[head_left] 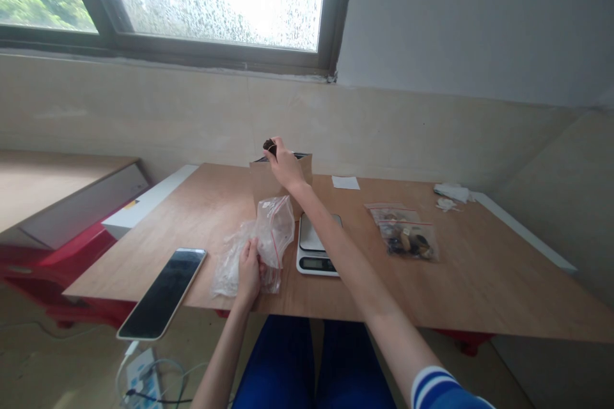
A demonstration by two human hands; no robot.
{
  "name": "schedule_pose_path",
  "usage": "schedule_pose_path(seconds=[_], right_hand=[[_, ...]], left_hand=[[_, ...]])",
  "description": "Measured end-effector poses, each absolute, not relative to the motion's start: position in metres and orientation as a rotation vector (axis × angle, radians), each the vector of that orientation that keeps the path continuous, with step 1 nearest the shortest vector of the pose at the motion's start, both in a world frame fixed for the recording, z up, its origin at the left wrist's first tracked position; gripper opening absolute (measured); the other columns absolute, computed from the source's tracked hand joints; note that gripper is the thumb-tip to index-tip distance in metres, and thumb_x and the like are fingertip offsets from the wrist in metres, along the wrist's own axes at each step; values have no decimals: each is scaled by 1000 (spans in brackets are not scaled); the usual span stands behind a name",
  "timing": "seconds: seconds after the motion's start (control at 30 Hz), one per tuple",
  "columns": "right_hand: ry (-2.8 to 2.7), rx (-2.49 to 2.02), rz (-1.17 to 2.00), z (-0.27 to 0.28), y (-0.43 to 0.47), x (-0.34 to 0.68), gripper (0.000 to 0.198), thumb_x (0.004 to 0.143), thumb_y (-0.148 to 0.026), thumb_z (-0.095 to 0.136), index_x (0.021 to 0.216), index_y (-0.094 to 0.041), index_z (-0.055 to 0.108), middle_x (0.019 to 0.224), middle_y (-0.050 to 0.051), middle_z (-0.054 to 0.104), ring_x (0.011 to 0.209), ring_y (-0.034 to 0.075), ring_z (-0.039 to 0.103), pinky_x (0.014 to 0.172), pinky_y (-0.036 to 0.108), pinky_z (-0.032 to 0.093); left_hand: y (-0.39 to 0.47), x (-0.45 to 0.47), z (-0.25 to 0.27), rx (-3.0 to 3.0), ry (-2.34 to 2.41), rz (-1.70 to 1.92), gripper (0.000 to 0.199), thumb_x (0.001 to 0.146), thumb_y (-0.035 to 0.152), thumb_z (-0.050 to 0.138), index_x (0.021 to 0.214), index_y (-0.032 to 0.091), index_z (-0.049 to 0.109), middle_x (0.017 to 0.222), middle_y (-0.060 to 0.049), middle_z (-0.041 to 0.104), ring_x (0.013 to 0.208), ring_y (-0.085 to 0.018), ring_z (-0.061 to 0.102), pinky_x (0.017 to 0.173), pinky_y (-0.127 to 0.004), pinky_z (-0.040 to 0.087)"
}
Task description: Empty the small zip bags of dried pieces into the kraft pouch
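Note:
My right hand (288,167) is closed on a small dark brown lump (270,147) whose kind I cannot make out. It is raised over the mouth of an upright kraft paper bag (263,182). Lower down, my left hand (250,270) grips a clear zip bag (274,230) with a red seal line. More clear plastic bags (228,271) lie crumpled under and beside that hand. A white kitchen scale (316,265) sits to the right of the zip bag, partly covered by my right forearm.
Two zip bags with dark and tan pieces (407,241) lie on the wooden table (355,294) at right. A phone (165,294) overhangs the front left edge, its cable plugged in. White paper (345,183) and crumpled tissue (451,193) lie farther back, near the wall.

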State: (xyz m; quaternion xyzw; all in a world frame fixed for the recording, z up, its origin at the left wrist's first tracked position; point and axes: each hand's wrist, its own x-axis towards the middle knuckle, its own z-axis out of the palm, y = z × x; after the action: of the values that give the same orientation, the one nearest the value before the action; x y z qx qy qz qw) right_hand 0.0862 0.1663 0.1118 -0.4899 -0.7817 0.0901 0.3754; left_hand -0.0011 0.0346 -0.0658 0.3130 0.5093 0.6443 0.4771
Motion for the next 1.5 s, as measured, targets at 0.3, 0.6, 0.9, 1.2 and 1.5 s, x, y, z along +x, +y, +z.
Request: schedule_pose_path(seconds=[0.3, 0.6, 0.9, 1.2, 1.5], right_hand=[[-2145, -1357, 81, 112, 157, 82, 25, 94, -29, 36, 114, -16, 45, 107, 13, 62, 94, 28, 62, 78, 39, 48], [-2086, -1427, 118, 120, 152, 81, 28, 93, -26, 38, 113, -7, 44, 113, 19, 54, 97, 28, 61, 79, 36, 48], [-2063, -1341, 97, 113, 161, 79, 26, 86, -8, 38, 109, -6, 50, 111, 19, 50, 105, 26, 52, 87, 37, 43], [-1828, -1181, 151, 96, 138, 88, 19, 86, -14, 41, 100, -16, 53, 107, 9, 53, 108, 20, 47, 100, 35, 29], [-1579, -1429, 497, 21, 78, 105, 22, 80, -22, 52, 101, -19, 47, 111, 13, 50, 111, 26, 45, 98, 42, 33]], left_hand=[[35, 0, -64, 747, 1234, 1578, 36, 76, 50, 54, 65, 21, 36, 44, 12, 30, 31, -3, 23, 30, -17, 19], [33, -1, -63, 753, 1241, 1574, 36, 75, 51, 54, 65, 21, 37, 42, 12, 31, 31, -4, 24, 30, -17, 18], [34, -1, -65, 763, 1222, 1571, 37, 75, 52, 55, 66, 21, 38, 43, 12, 32, 31, -3, 25, 32, -16, 19], [34, -1, -65, 752, 1243, 1578, 36, 75, 51, 56, 64, 20, 39, 44, 11, 34, 32, -4, 27, 31, -16, 20], [34, -1, -64, 692, 1181, 1613, 37, 71, 50, 61, 67, 20, 39, 48, 11, 33, 32, -2, 27, 31, -14, 21]])
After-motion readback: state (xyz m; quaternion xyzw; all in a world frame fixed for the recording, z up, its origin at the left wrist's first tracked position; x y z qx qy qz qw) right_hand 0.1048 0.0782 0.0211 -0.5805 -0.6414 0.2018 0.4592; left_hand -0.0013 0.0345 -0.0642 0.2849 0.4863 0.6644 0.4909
